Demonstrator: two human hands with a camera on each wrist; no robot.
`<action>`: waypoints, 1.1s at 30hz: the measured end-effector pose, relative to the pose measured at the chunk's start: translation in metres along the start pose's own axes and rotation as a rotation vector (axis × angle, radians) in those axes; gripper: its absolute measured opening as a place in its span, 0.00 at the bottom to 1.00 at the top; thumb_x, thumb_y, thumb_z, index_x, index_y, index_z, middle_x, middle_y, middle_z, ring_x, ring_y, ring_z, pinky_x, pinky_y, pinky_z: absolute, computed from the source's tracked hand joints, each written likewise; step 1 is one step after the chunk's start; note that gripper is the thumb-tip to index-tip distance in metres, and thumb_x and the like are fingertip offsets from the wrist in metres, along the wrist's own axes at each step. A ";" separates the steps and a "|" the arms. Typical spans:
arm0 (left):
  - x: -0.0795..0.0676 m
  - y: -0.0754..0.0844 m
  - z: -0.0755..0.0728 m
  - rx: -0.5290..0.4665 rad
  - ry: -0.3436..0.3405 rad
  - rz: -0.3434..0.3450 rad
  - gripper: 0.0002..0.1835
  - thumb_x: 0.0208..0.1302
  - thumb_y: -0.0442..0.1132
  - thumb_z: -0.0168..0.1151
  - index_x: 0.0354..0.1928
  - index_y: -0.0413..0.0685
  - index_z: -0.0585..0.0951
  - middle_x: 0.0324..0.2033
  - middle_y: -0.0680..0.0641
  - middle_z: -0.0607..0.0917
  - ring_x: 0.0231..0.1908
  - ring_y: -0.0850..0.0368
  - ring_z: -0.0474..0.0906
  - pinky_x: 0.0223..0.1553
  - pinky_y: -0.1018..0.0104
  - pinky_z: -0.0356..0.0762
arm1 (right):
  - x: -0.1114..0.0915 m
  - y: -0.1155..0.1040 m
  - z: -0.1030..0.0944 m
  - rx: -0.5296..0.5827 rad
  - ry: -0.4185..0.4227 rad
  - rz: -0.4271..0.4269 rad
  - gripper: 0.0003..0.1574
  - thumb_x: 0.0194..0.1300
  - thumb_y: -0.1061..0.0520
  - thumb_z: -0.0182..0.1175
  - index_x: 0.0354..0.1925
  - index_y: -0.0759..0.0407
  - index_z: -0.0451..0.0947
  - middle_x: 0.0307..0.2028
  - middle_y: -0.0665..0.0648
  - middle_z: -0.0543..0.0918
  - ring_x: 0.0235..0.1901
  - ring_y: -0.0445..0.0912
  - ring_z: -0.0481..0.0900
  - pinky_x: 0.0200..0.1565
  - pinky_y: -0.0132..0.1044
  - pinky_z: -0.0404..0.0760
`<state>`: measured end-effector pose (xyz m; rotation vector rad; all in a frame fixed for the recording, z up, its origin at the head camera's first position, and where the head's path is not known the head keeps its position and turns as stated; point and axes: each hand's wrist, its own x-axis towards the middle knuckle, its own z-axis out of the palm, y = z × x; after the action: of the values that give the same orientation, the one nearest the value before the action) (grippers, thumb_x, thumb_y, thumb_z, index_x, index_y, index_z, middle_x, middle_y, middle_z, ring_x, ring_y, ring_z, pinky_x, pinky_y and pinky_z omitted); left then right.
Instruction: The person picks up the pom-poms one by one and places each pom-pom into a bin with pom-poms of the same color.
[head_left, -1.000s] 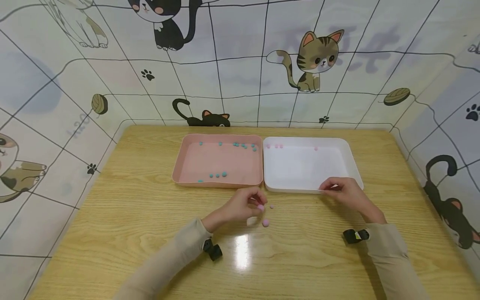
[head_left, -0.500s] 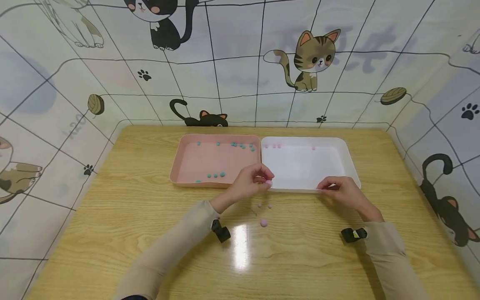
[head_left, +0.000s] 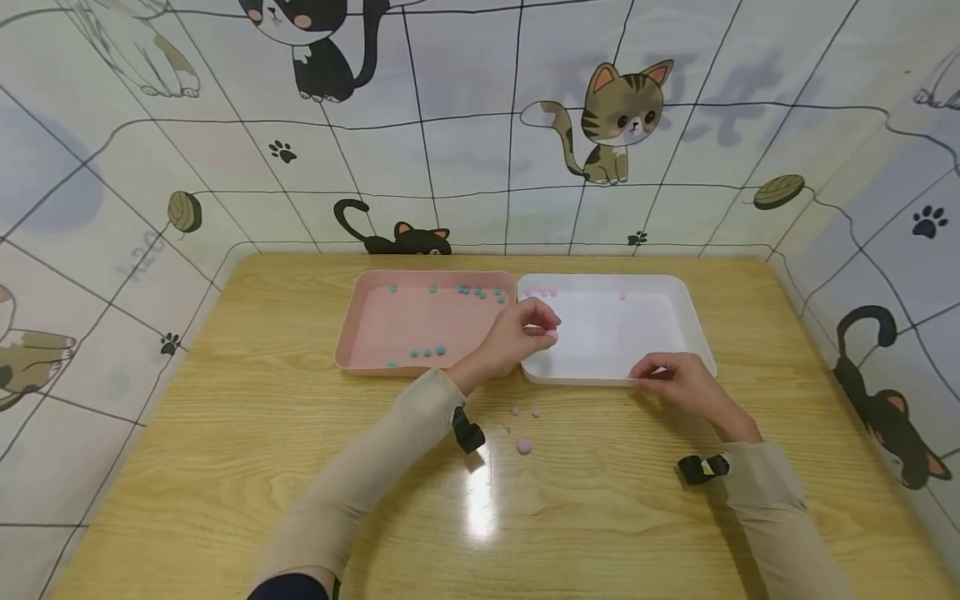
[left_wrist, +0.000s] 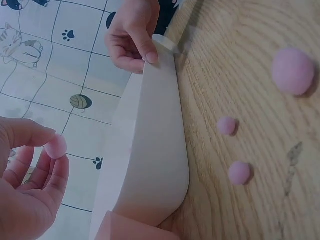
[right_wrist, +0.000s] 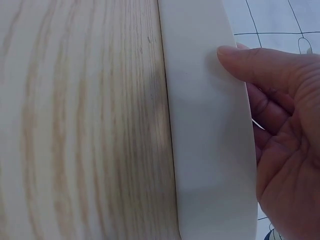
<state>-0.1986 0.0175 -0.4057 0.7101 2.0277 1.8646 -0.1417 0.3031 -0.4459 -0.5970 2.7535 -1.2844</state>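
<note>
Between thumb and fingertips, my left hand pinches a pink ball above the left end of the white tray. The near rim of that tray is gripped by my right hand; in the right wrist view the thumb lies on the outer wall and the fingers are behind the rim. Several small pink balls lie along the tray's far side. On the table in front of the trays rest a larger pink ball and two smaller ones.
A pink tray stands against the white tray's left side, holding several teal balls. Both trays sit toward the back of the wooden table. A cat-patterned cloth surrounds the back and sides.
My left hand has carried the pink ball from the table forward and right, over the white tray. My right hand keeps its hold on the tray rim.
</note>
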 end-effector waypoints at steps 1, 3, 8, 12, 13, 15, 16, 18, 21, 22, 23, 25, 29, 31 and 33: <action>0.004 -0.004 0.001 -0.005 0.010 -0.010 0.10 0.61 0.23 0.57 0.44 0.27 0.73 0.47 0.29 0.76 0.48 0.41 0.74 0.50 0.66 0.75 | 0.000 0.000 0.000 0.001 0.001 0.000 0.04 0.57 0.67 0.65 0.28 0.60 0.81 0.28 0.57 0.82 0.30 0.36 0.76 0.33 0.25 0.79; 0.009 -0.008 0.003 -0.011 0.029 -0.031 0.09 0.60 0.24 0.58 0.43 0.29 0.74 0.47 0.32 0.77 0.47 0.44 0.75 0.48 0.70 0.75 | 0.001 0.000 0.000 0.004 -0.006 0.004 0.03 0.58 0.66 0.64 0.29 0.61 0.81 0.28 0.57 0.82 0.30 0.36 0.76 0.34 0.25 0.78; 0.019 -0.012 0.007 0.033 0.068 -0.061 0.08 0.59 0.25 0.61 0.41 0.34 0.76 0.43 0.36 0.79 0.42 0.53 0.76 0.46 0.72 0.76 | 0.001 0.001 0.001 0.006 -0.017 0.023 0.03 0.58 0.66 0.64 0.29 0.60 0.81 0.29 0.56 0.82 0.30 0.36 0.75 0.34 0.26 0.79; 0.025 -0.014 0.008 0.073 0.093 -0.074 0.09 0.57 0.25 0.62 0.40 0.37 0.76 0.40 0.40 0.79 0.40 0.54 0.76 0.45 0.73 0.76 | 0.002 0.001 0.002 0.009 -0.014 0.024 0.05 0.57 0.68 0.64 0.29 0.59 0.82 0.29 0.56 0.82 0.30 0.37 0.75 0.34 0.27 0.79; 0.026 -0.014 0.008 0.081 0.099 -0.077 0.10 0.57 0.25 0.63 0.40 0.37 0.76 0.39 0.41 0.79 0.40 0.55 0.75 0.45 0.73 0.76 | 0.003 0.002 0.002 0.006 -0.013 0.028 0.05 0.58 0.67 0.64 0.29 0.59 0.82 0.29 0.57 0.82 0.30 0.37 0.75 0.33 0.27 0.79; 0.027 -0.015 0.008 0.088 0.103 -0.079 0.10 0.57 0.25 0.63 0.40 0.37 0.76 0.39 0.42 0.79 0.40 0.55 0.75 0.45 0.73 0.75 | 0.003 0.002 0.002 0.001 -0.013 0.031 0.03 0.58 0.66 0.64 0.29 0.60 0.81 0.29 0.58 0.82 0.29 0.37 0.75 0.33 0.27 0.79; 0.027 -0.016 0.008 0.088 0.106 -0.078 0.10 0.57 0.25 0.63 0.40 0.37 0.75 0.39 0.42 0.79 0.40 0.55 0.75 0.45 0.73 0.75 | 0.002 0.002 0.002 -0.002 -0.013 0.033 0.03 0.58 0.64 0.64 0.29 0.59 0.81 0.28 0.58 0.82 0.29 0.37 0.75 0.33 0.27 0.79; 0.026 -0.016 0.008 0.078 0.109 -0.078 0.10 0.57 0.26 0.63 0.40 0.38 0.75 0.40 0.41 0.79 0.40 0.55 0.75 0.45 0.74 0.75 | 0.002 0.001 0.001 -0.007 -0.012 0.031 0.02 0.58 0.63 0.65 0.29 0.59 0.81 0.28 0.58 0.82 0.29 0.37 0.75 0.33 0.27 0.79; 0.023 -0.016 0.007 0.043 0.112 -0.079 0.10 0.57 0.25 0.63 0.40 0.38 0.75 0.40 0.42 0.78 0.41 0.54 0.75 0.45 0.73 0.75 | 0.001 -0.018 -0.002 -0.029 -0.007 0.024 0.03 0.57 0.67 0.64 0.28 0.61 0.81 0.28 0.59 0.82 0.29 0.37 0.75 0.32 0.28 0.79; 0.022 -0.016 0.007 0.032 0.108 -0.077 0.10 0.57 0.24 0.62 0.40 0.37 0.75 0.40 0.41 0.78 0.41 0.53 0.75 0.45 0.73 0.75 | 0.000 -0.025 -0.003 -0.034 -0.005 0.020 0.04 0.56 0.69 0.64 0.28 0.62 0.81 0.27 0.60 0.81 0.29 0.37 0.75 0.32 0.28 0.79; 0.020 -0.015 0.007 0.027 0.100 -0.071 0.10 0.56 0.24 0.62 0.40 0.37 0.75 0.40 0.40 0.78 0.42 0.50 0.75 0.45 0.72 0.75 | 0.000 -0.032 -0.003 -0.043 -0.004 0.020 0.05 0.55 0.71 0.64 0.28 0.63 0.81 0.27 0.60 0.81 0.29 0.38 0.75 0.32 0.28 0.79; 0.016 -0.015 0.006 0.041 0.076 -0.042 0.11 0.56 0.22 0.61 0.40 0.35 0.75 0.40 0.40 0.78 0.42 0.47 0.76 0.45 0.71 0.76 | 0.000 -0.043 -0.005 -0.059 -0.003 0.023 0.06 0.54 0.74 0.63 0.28 0.65 0.80 0.26 0.61 0.81 0.28 0.38 0.74 0.32 0.28 0.79; 0.004 -0.014 0.005 0.120 0.010 0.045 0.11 0.55 0.21 0.61 0.40 0.33 0.74 0.39 0.37 0.78 0.43 0.43 0.76 0.46 0.71 0.76 | 0.000 -0.032 -0.003 -0.052 0.003 0.026 0.06 0.54 0.74 0.63 0.28 0.65 0.80 0.27 0.60 0.81 0.28 0.37 0.74 0.32 0.28 0.79; -0.004 -0.014 0.004 0.152 -0.020 0.070 0.11 0.55 0.21 0.61 0.40 0.34 0.74 0.39 0.38 0.79 0.42 0.44 0.77 0.46 0.71 0.76 | 0.000 -0.021 -0.002 -0.049 0.005 0.028 0.06 0.54 0.73 0.63 0.28 0.64 0.81 0.27 0.59 0.81 0.29 0.37 0.74 0.32 0.27 0.79; -0.013 -0.014 0.005 0.172 -0.044 0.084 0.10 0.55 0.21 0.61 0.39 0.34 0.75 0.38 0.39 0.79 0.41 0.45 0.77 0.45 0.72 0.76 | 0.001 -0.010 0.000 -0.043 0.008 0.036 0.06 0.55 0.71 0.64 0.28 0.62 0.81 0.27 0.58 0.82 0.29 0.36 0.74 0.32 0.27 0.79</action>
<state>-0.1878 0.0141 -0.4216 0.8859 2.1797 1.7164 -0.1392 0.2972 -0.4379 -0.5433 2.7917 -1.2264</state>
